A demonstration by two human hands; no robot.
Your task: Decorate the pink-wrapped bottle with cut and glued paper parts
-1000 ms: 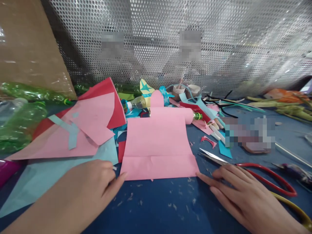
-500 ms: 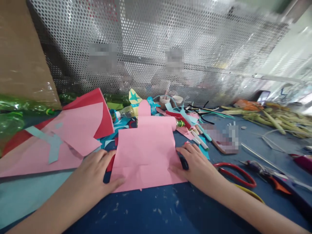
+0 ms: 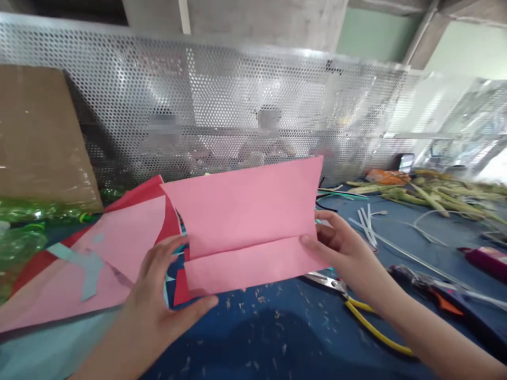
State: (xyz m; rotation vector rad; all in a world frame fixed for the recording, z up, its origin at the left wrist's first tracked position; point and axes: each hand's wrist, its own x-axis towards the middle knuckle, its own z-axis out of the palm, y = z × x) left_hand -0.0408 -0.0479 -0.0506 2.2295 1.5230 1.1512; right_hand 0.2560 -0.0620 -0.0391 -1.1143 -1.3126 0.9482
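A pink sheet of paper (image 3: 253, 211) stands tilted up off the blue table, with a crease running across its lower part. My right hand (image 3: 340, 245) pinches the sheet's right edge, thumb on the near face and fingers behind. My left hand (image 3: 158, 290) is beside the lower left corner, fingers and thumb spread apart around it. Below the right hand lie scissors with yellow handles (image 3: 376, 330), their blades pointing left. Red paper (image 3: 181, 287) shows under the sheet's left corner. What lies behind the sheet is hidden.
To the left are pink paper (image 3: 130, 227) with light blue strips (image 3: 89, 269), and green plastic bottles (image 3: 27, 245). A dark blue tool with an orange trigger (image 3: 446, 301) and white sticks (image 3: 366, 227) lie right. Perforated silvery sheeting (image 3: 229, 105) rises behind the table.
The pink sheet has come up off the table and tilted upright, hiding the bottle and scraps behind it. My left thumb has left the paper. The view has tilted up.
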